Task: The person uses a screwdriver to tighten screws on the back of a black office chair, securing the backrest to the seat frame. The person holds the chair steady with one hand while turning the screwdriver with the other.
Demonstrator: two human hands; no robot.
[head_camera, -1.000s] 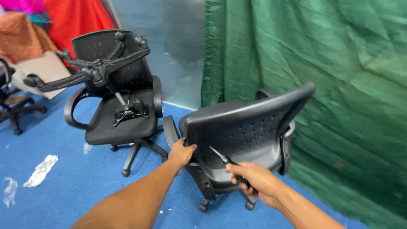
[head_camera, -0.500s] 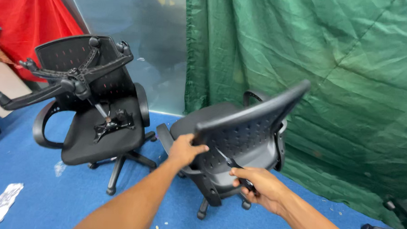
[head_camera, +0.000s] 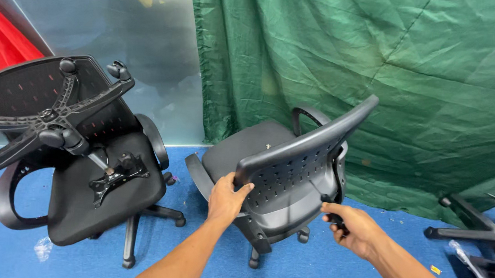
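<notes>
Now both hands hold the black chair backrest (head_camera: 305, 158).
Fingers of the left hand (head_camera: 226, 198) curl around its left edge; the right hand (head_camera: 350, 227) is closed on a thin dark tool (head_camera: 327, 199) below it, beside the chair seat (head_camera: 247, 147) and the green curtain (head_camera: 372, 78).
</notes>
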